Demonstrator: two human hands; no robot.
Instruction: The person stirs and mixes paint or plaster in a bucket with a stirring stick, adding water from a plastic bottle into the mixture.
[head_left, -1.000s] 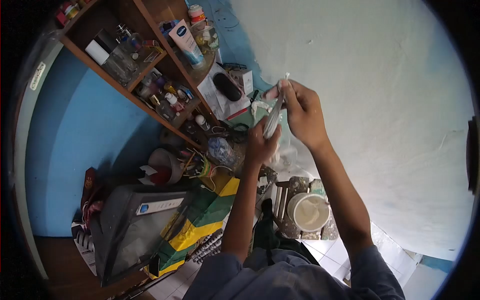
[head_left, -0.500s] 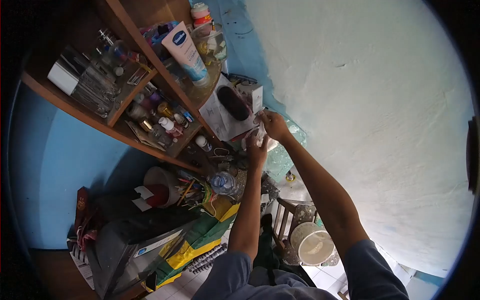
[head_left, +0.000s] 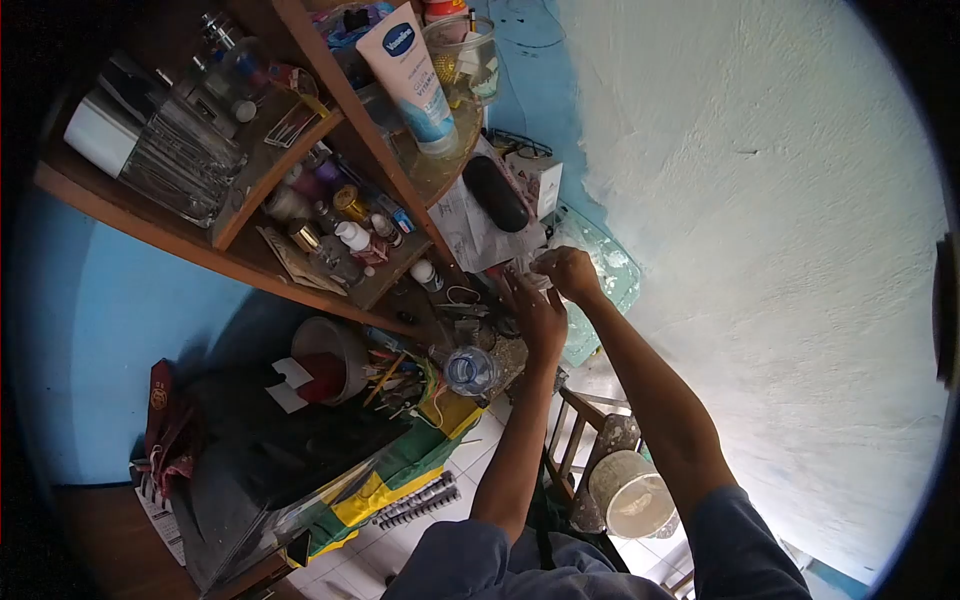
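My left hand (head_left: 536, 316) and my right hand (head_left: 568, 272) are close together near the wall. Between their fingers is a crumpled, whitish, see-through piece that looks like thin plastic (head_left: 537, 279); both hands are closed on it, and the fingers hide much of it. Below and behind the right hand lies a pale green translucent sheet or lid (head_left: 612, 268) spotted with white. Just beyond the hands, a dark oblong case (head_left: 495, 194) rests on printed paper (head_left: 462, 232), beside a white box (head_left: 548, 188).
A wooden shelf (head_left: 390, 170) with bottles and a lotion tube (head_left: 410, 85) stands at left. Below are a clear plastic bottle (head_left: 470, 371), a grey bin (head_left: 335, 350) and a black-covered object (head_left: 290, 450). A bucket (head_left: 632, 495) sits on a stained wooden stool (head_left: 590, 480). A patchy white wall (head_left: 760, 250) rises at right.
The view has shifted, so the shelf looks larger and nearer. My hands appear slightly lower and further right, with the right fist drawn in close above the left fingers; both still grip the whitish piece.
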